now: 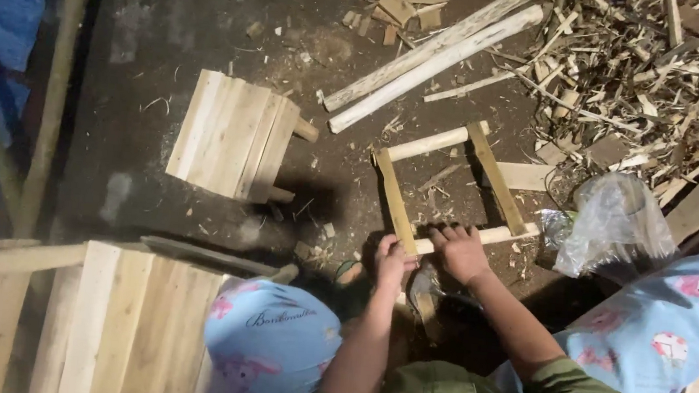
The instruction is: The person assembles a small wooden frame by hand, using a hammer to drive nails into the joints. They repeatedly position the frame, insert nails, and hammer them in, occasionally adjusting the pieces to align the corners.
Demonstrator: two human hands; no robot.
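Underfoot, the dirt floor (170, 29) fills most of the view, dark and littered with chips. At the upper right lies a big heap of wood scraps (655, 71), pale splinters and offcuts piled loosely. At the lower left sits a slatted stool (111, 319), its plank top cut off by the edge of the view, with a long pole (46, 94) slanting beside it. A smaller slatted stool (232, 136) stands on the floor left of centre, round legs poking out at its right side. Two long peeled sticks (433, 56) lie side by side, angled from the centre toward the upper right. A crumpled clear plastic bag (612, 224) rests on the floor at the right, near a knee in blue patterned cloth.

Between the sticks and the person lies the frame (451, 189), a rectangle of two flat slats joined to two round rungs, flat on the floor just ahead of the hands. The right hand (458, 250) presses on the near rung, fingers curled over it in a grip. The left hand (392, 263) rests at the near left corner, where slat meets rung, fingers bent down onto the wood; whether it truly grasps I cannot tell. Both forearms reach out from green sleeves.
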